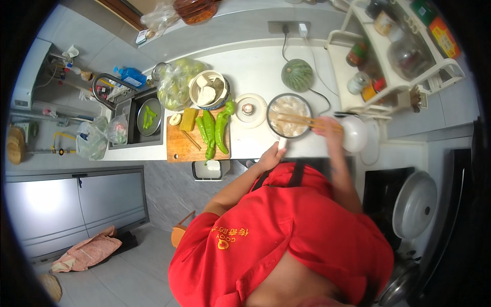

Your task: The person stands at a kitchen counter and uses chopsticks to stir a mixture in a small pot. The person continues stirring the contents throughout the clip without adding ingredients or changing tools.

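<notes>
My left hand point(273, 155) grips the white handle point(282, 143) of a dark-rimmed pot point(269, 122) on the white counter. Pale, whitish pieces of food point(293, 115) in liquid fill the pot; what they are cannot be told. In my right hand point(329, 128) is a pair of wooden chopsticks point(303, 119), their tips down among the food. A white bowl point(353, 134) stands just right of that hand. The pot's cream lid point(250, 110), with a round knob, lies on the counter to its left. Behind the pot sits a green striped melon point(297, 75).
At left, a wooden cutting board point(180, 147) bears long green peppers point(221, 134) and a yellow sponge-like block point(188, 119). Behind it are a bowl of pale food point(209, 90) and a bag of green produce point(172, 88). A sink point(131, 132) lies further left, a white shelf rack point(337, 63) at right.
</notes>
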Action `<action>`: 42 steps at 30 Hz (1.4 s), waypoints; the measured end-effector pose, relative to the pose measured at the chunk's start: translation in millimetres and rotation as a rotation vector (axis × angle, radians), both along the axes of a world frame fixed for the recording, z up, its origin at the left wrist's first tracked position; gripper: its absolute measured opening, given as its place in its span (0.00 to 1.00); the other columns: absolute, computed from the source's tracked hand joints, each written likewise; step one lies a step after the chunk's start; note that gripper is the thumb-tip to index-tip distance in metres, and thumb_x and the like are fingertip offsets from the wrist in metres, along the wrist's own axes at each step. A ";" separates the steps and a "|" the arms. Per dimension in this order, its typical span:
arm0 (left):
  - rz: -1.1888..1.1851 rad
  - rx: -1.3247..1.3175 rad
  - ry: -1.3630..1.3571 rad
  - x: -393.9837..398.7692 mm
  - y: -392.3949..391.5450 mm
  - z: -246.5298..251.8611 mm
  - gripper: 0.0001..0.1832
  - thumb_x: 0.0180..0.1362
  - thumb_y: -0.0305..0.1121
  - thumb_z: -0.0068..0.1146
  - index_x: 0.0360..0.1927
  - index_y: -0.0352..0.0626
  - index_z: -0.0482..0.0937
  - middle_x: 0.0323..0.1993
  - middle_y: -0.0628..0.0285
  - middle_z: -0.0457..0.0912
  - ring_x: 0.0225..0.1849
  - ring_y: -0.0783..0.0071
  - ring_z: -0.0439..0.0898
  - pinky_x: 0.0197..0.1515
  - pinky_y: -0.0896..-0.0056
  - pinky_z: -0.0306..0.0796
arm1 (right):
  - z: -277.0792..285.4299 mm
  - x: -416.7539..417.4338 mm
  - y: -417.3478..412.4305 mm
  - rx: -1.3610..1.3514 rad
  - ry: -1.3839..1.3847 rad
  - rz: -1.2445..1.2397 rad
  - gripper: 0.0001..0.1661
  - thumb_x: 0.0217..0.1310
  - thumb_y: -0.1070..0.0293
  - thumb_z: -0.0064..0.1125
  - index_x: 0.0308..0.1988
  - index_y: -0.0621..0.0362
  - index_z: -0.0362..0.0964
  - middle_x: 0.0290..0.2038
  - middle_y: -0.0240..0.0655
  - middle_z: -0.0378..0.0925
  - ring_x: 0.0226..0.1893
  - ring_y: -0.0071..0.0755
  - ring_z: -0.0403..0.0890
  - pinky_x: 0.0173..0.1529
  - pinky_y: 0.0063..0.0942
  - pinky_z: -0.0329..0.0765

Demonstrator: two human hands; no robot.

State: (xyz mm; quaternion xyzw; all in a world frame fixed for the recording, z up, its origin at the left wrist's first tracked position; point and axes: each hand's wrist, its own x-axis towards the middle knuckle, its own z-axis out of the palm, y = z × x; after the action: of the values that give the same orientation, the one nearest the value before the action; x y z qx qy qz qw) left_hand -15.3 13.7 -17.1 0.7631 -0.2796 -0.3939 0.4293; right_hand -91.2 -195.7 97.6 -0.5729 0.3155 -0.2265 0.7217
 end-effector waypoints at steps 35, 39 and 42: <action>1.226 -0.174 0.988 126.3 18.3 -33.3 0.16 0.55 0.42 0.46 0.39 0.39 0.65 0.34 0.53 0.71 0.33 0.64 0.72 0.29 0.67 0.67 | -0.4 -19.2 -3.5 -0.010 0.096 -0.077 0.18 0.61 0.60 0.46 0.34 0.67 0.71 0.25 0.41 0.76 0.20 0.28 0.79 0.24 0.17 0.74; 1.329 0.100 1.252 178.2 2.7 -8.8 0.30 0.56 0.40 0.42 0.58 0.34 0.52 0.54 0.42 0.60 0.49 0.48 0.65 0.48 0.47 0.61 | 2.3 -14.7 9.2 -0.006 0.077 -0.127 0.18 0.61 0.61 0.46 0.34 0.67 0.72 0.25 0.41 0.76 0.20 0.28 0.79 0.24 0.16 0.74; 1.254 0.150 1.264 187.8 -14.4 16.2 0.32 0.56 0.40 0.40 0.61 0.34 0.48 0.59 0.44 0.55 0.57 0.46 0.59 0.54 0.44 0.54 | 6.2 -16.5 19.7 0.004 0.091 -0.165 0.18 0.61 0.61 0.46 0.34 0.67 0.72 0.25 0.41 0.76 0.20 0.28 0.79 0.24 0.16 0.74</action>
State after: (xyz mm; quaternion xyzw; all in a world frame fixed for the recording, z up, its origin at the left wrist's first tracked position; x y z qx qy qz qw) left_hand 172.6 -0.6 -0.9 0.4422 0.5046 -0.4511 0.5885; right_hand -107.7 -176.0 103.8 -0.5533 0.3946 -0.2584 0.6866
